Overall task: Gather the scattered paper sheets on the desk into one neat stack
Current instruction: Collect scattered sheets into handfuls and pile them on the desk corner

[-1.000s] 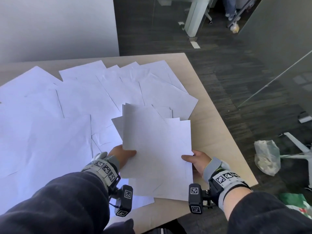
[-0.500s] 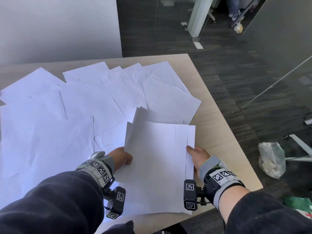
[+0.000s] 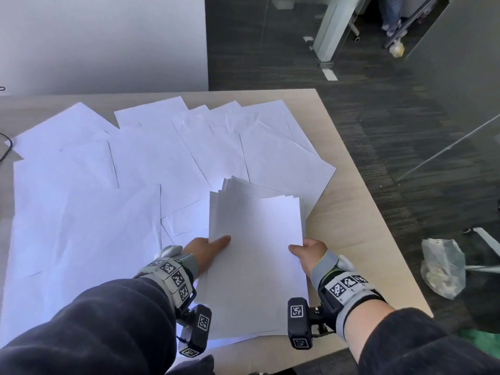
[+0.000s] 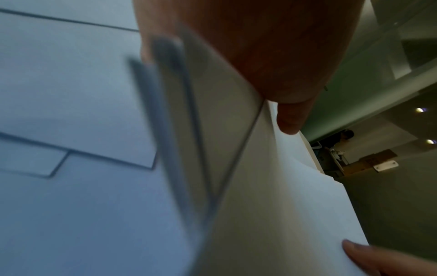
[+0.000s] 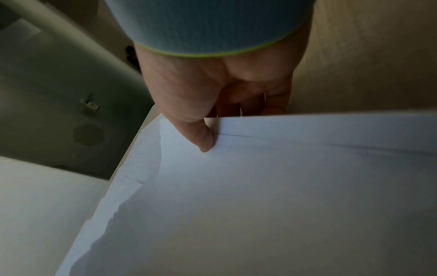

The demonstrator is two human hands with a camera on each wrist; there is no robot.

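Note:
A bundle of white sheets (image 3: 257, 255) is held tilted above the desk's near right part, its edges roughly squared. My left hand (image 3: 208, 249) grips its left edge, thumb on top (image 4: 287, 119), fingers hidden beneath. My right hand (image 3: 308, 253) grips the right edge, thumb pressed on the top sheet (image 5: 203, 138), fingers curled under. Several loose sheets (image 3: 151, 163) lie overlapping across the wooden desk (image 3: 349, 212), from the far edge to the near left.
The desk's right edge and corner run close to my right wrist, with bare wood (image 3: 359, 253) there. A plastic bag (image 3: 443, 269) lies on the dark floor to the right. A white wall panel (image 3: 102, 41) stands behind the desk.
The fanned, skewed sheets in my hands have been squared into a tighter bundle. Both hands shifted slightly along its side edges.

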